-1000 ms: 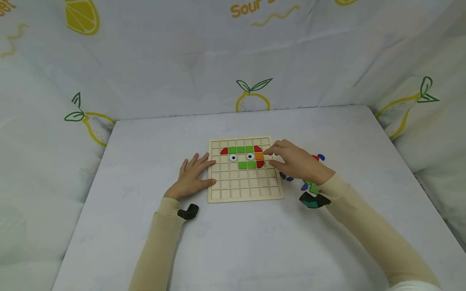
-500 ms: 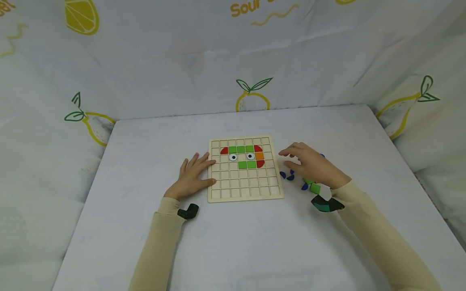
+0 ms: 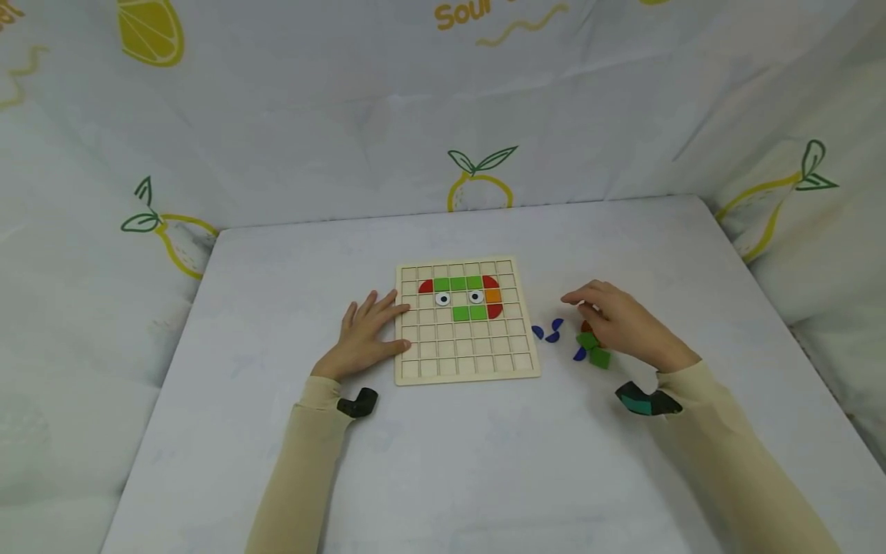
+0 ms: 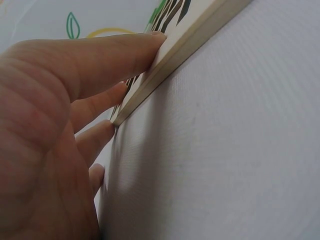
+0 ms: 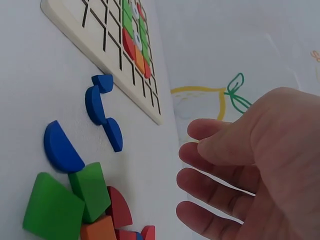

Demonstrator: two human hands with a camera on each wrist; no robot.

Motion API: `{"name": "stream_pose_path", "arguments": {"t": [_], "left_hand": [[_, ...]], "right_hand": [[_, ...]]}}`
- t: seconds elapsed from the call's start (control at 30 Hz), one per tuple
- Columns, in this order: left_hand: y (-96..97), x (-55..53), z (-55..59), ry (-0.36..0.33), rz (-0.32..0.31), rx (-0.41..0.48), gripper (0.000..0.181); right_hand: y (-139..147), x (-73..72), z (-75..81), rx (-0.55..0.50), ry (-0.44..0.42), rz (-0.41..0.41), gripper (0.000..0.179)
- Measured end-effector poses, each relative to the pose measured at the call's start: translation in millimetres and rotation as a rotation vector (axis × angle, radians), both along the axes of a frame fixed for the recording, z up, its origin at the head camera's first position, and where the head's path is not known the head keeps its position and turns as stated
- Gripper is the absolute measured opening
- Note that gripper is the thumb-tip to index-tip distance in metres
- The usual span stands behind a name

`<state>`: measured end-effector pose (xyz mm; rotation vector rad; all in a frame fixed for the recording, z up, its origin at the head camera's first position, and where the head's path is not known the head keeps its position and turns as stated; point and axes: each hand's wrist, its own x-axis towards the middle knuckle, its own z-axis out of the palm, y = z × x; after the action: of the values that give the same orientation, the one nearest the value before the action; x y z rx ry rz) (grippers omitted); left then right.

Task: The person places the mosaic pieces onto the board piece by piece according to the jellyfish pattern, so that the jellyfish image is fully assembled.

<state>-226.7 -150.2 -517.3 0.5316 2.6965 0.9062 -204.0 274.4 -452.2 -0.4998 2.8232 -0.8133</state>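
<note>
a: what's your left hand doing?

b: it's lying spread, thumb and index fingertip resting on the left rim of the wooden grid board.

a: and your right hand?

b: you're hovering it over the loose pieces, well apart from the board. fingers are bending loosely, small gaps showing. whether thumb and index are touching, i can't tell.

a: where's the board sitting?

b: lying flat on the white bench, between your hands. its top pattern row is running red, three green squares, red. next row down is holding two eye discs and an orange square. third is showing two greens, then a red corner piece.

a: loose stuff?

b: three blue half-rounds are clustering just beside the board's right edge. a fourth is lying next to two green blocks. an orange block and red pieces are crowding in there too, partly cut off in your right wrist view.
</note>
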Motion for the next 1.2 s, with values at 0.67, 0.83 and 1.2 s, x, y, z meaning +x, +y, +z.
{"name": "stream_pose_path", "arguments": {"t": [0.67,0.83,1.2], "left_hand": [[-0.4,2.0,2.7,-0.005,0.0,0.016,0.067],[-0.5,1.8,3.3,-0.007,-0.003,0.015,0.068],[0.6,1.9,5.2,-0.005,-0.005,0.012,0.068]], "right_hand": [[16.7,12.2,-16.2,0.129,-0.084,0.035,0.025],[16.1,11.7,-15.1,0.164,-0.116,0.049,0.025],[11.2,7.1,-20.0,0.207,-0.052,0.004,0.023]]}}
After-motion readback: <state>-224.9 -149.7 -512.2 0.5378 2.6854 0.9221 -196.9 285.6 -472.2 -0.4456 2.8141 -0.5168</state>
